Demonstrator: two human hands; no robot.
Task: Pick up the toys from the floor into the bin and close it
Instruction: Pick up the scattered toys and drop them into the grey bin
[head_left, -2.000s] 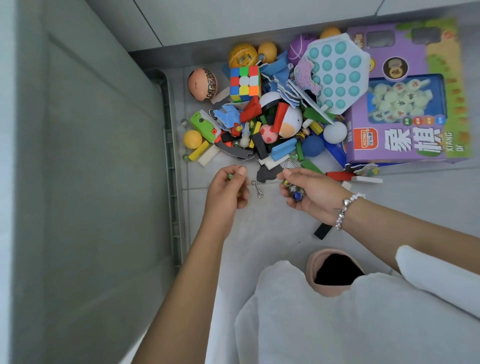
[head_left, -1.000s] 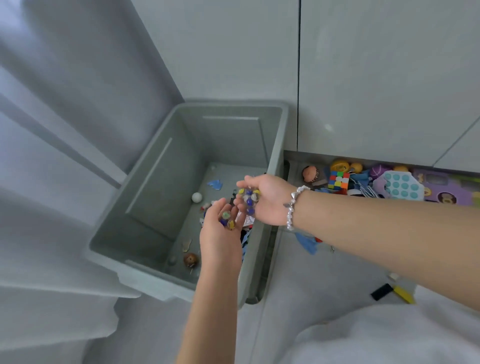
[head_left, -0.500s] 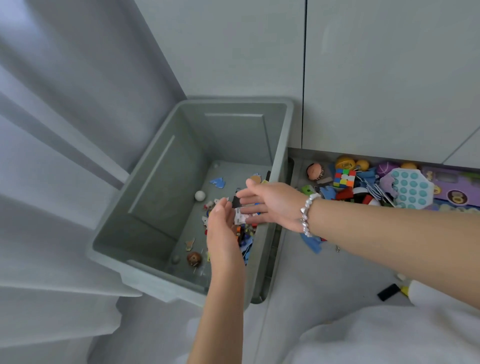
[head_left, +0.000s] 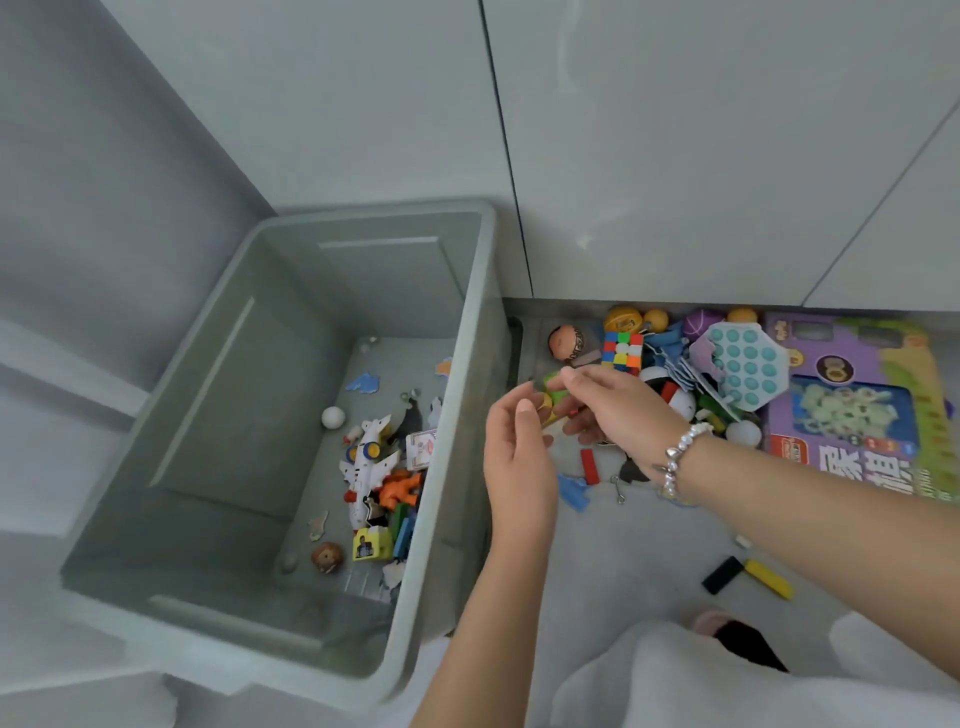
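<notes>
Right hand (head_left: 610, 410) grip: fingertips pinch a green toy (head_left: 555, 385) just right of the bin (head_left: 470, 364) rim. Left hand (head_left: 517, 457) is relaxed, holding nothing. Most toys (head_left: 670, 364) lie on the floor (head_left: 623, 561). Risk: early release drops the piece outside the wall.

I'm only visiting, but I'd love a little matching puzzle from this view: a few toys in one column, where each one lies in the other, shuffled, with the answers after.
Things
1. white toy plane
2. colour cube
3. yellow stick
4. purple game box

Places
A. on the floor near the person's knee, beside a black block
B. inside the grey bin
C. far right, against the cabinet
D. in the toy heap, behind the right hand

Pairs: 1-B, 2-D, 3-A, 4-C
</notes>
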